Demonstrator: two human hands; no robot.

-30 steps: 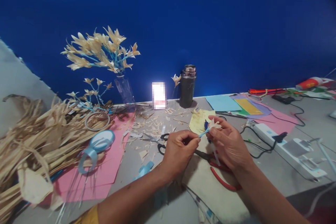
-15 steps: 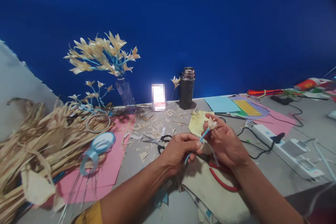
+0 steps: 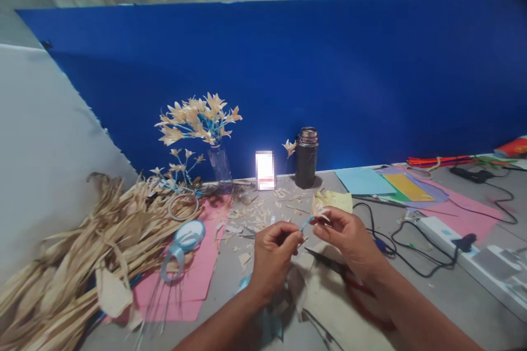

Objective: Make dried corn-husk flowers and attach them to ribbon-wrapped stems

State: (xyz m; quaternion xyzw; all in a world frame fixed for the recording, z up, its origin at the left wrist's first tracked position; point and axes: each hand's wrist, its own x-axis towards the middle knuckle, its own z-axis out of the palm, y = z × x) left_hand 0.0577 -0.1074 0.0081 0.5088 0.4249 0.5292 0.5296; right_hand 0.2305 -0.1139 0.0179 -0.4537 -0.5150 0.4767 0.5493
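Observation:
Between my hands is a small corn-husk flower [image 3: 322, 214] with a stem wrapped in blue tape. My left hand [image 3: 275, 260] is closed, pinching the stem between thumb and fingers. At the other end, my right hand [image 3: 349, 238] is closed around the flower head, with pale petals showing at its fingertips. Red-handled scissors [image 3: 329, 263] lie on a pale pad [image 3: 341, 312] beneath my right forearm. Only part of another pair of scissors [image 3: 246, 233] shows behind my left hand. A yellow paper piece [image 3: 340, 202] lies just beyond my right hand.
To the left are dried husks [image 3: 78, 247], blue tape rolls [image 3: 190, 235] and pink paper [image 3: 181, 296]. Behind stand a vase [image 3: 220, 164] of husk flowers, a lit phone [image 3: 264, 170] and a dark flask [image 3: 306, 162]. A power strip [image 3: 440, 241] with cables lies right.
My right fingers have closed in on the flower head, and the flower now lies flatter, pointing right. The view has tilted up and shifted left.

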